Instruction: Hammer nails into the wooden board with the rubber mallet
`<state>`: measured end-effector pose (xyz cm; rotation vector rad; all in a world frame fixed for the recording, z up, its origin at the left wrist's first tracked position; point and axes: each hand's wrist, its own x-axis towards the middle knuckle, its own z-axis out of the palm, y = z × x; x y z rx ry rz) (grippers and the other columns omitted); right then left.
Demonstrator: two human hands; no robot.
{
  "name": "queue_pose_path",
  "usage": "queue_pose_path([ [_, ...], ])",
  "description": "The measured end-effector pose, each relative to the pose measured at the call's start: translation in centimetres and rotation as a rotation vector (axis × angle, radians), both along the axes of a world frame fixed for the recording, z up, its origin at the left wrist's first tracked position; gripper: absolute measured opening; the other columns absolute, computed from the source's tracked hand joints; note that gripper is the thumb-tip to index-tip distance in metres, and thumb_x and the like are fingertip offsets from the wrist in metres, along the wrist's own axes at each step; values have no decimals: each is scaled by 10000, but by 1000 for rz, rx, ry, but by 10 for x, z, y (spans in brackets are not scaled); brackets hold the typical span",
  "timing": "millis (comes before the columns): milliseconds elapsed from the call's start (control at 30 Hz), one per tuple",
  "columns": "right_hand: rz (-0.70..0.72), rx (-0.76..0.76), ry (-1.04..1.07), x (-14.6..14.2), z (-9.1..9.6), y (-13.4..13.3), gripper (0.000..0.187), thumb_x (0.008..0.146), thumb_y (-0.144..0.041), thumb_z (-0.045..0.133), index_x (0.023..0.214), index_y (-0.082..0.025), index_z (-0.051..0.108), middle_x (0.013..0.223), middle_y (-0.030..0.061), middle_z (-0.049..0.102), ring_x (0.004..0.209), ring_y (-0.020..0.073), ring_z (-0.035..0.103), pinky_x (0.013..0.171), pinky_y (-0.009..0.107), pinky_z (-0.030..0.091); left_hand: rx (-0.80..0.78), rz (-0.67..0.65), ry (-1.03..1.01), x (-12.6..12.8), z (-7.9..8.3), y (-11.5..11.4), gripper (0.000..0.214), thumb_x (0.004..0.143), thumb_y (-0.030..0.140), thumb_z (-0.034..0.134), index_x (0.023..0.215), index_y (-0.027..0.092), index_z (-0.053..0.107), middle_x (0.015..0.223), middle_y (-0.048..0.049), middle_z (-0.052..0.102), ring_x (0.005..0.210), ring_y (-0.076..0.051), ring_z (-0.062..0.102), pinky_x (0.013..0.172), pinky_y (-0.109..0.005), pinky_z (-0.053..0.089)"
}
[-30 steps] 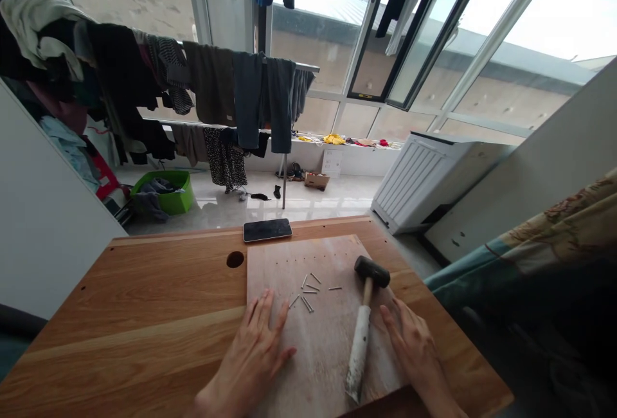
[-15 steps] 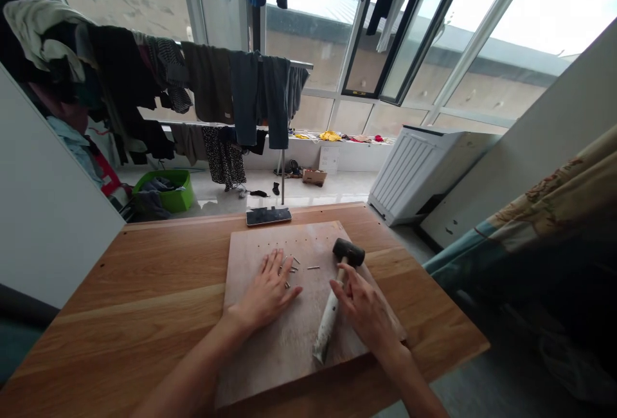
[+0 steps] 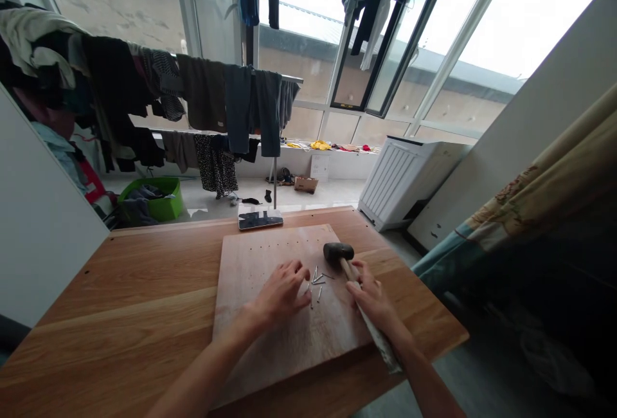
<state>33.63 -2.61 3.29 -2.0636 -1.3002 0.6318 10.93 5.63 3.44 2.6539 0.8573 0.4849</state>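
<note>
A wooden board with rows of small holes lies on the table. Several loose nails are scattered in a small group on its right half. Just left of them is my left hand, its fingers bent and its thumb apart from the forefinger, with no object visible in it. My right hand has its fingers round the handle of a rubber mallet. The mallet's black head rests near the board's upper right edge, and its worn pale handle slants down past the board's right side.
A phone lies at the table's far edge. Beyond are a loaded clothes rack, a green tub and a white ribbed cabinet-like unit. A curtain hangs at the right.
My left hand has moved right and its fingers have bent. The nails now lie farther right, more in the open. My right hand has closed round the mallet's handle, whose lower end has swung right.
</note>
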Motion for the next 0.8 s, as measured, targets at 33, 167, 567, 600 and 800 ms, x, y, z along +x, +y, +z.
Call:
queue_pose_path([
  [33,-8,-36,21,3,-1,0,522,822,-271,481,1338,-192,462,634,-54,619,461,164,585,537,268,471,-1,3,40,-5,5,0,179,838,282,595,990,189,604,1036,-77,619,1020,-253,594,943,-390,482],
  [167,6,41,-167,5,-10,4,469,817,-265,473,1260,-147,577,981,83,732,859,224,707,790,304,529,12,-63,179,-10,18,-5,162,794,235,600,953,207,593,997,-60,622,938,-234,612,833,-329,496],
  [567,76,96,-531,0,-40,2,511,912,-189,444,1412,-104,503,1390,202,569,1183,308,615,997,411,466,124,-247,319,14,21,1,202,890,55,503,953,191,638,977,-54,628,853,-183,609,737,-274,459],
  [600,87,99,-540,1,-41,2,502,910,-180,442,1401,-101,514,1393,206,567,1196,312,609,1002,416,464,176,-279,346,15,24,4,175,884,62,535,932,183,651,992,-63,632,881,-191,604,759,-282,458],
  [800,48,200,-553,5,-49,4,479,933,-218,426,1390,-100,508,1347,187,610,1234,291,590,1024,409,465,381,-416,426,25,31,14,111,880,131,606,840,163,704,969,-87,659,924,-221,594,748,-306,447],
])
